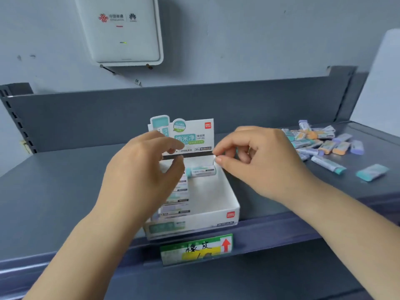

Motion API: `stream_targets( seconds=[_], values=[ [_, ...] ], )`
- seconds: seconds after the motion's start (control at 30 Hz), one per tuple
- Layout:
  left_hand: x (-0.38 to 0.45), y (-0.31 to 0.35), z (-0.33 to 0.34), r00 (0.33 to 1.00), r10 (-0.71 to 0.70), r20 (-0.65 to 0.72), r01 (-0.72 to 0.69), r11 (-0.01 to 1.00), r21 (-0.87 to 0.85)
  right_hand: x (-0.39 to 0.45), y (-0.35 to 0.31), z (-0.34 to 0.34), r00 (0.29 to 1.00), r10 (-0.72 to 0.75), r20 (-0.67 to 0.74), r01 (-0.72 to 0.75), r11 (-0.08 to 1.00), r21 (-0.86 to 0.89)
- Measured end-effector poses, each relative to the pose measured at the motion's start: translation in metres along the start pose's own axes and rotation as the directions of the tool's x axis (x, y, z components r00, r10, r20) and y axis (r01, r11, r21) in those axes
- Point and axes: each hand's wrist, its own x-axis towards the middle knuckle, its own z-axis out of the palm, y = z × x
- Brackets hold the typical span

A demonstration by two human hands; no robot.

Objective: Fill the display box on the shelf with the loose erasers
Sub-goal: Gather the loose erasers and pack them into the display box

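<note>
The white display box (225, 198) stands near the front edge of a dark grey metal shelf (65, 187), its printed header card (192, 135) upright at the back with teal and green lettering. Inside, a row of wrapped erasers (177, 198) fills the left side, one teal-ended eraser (201, 171) lies crosswise at the back, and the right part of the box floor shows bare white. The left hand (142, 176) hovers over the left side of the box, fingers loosely curled with thumb and forefinger close together; whether it holds anything cannot be told. The right hand (257, 161) is at the box's back right corner, thumb and forefinger pinching a small white piece (215, 158) at the edge of the header card; what that piece is cannot be made out. To the right on the shelf, well apart from the box, lies a heap of loose erasers (320, 141) in purple, orange and teal wrappers, with one teal eraser (372, 172) lying alone nearest the front. A green and yellow price label (194, 249) with handwriting and a red arrow is clipped to the shelf's front lip just under the box. The shelf's raised back panel (173, 109) runs behind, slotted uprights at its left end. Above it is a pale grey wall (259, 40) carrying a white router box (123, 31) with a small green light.
</note>
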Motion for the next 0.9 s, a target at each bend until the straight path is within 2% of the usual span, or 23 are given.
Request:
stream_targets(
  seconds=[0.1, 0.23, 0.43, 0.53, 0.7, 0.9],
  values=[
    [0.009, 0.039, 0.011, 0.994, 0.106, 0.022, -0.106, 0.994, -0.005, -0.009, 0.023, -0.029, 0.995, 0.004, -0.104, -0.009, 0.999, -0.046],
    [0.024, 0.095, 0.042, 0.972, 0.223, 0.078, -0.222, 0.975, -0.017, -0.022, 0.066, -0.073, 0.991, 0.059, -0.124, -0.075, 0.988, -0.132],
    [0.050, 0.171, 0.115, 0.960, 0.185, 0.210, -0.178, 0.983, -0.051, -0.039, 0.144, -0.141, 0.982, 0.168, -0.083, -0.181, 0.963, -0.199],
    [0.069, 0.200, 0.150, 0.940, 0.157, 0.302, -0.160, 0.987, -0.015, -0.041, 0.184, -0.176, 0.979, 0.194, -0.060, -0.202, 0.957, -0.206],
    [0.095, 0.237, 0.193, 0.904, 0.093, 0.418, -0.135, 0.988, 0.071, -0.037, 0.243, -0.215, 0.970, 0.202, 0.133, -0.156, 0.944, -0.291],
    [0.114, 0.256, 0.233, 0.853, -0.010, 0.521, -0.096, 0.980, 0.176, -0.023, 0.287, -0.227, 0.907, 0.165, 0.387, -0.008, 0.926, -0.377]
  ],
)
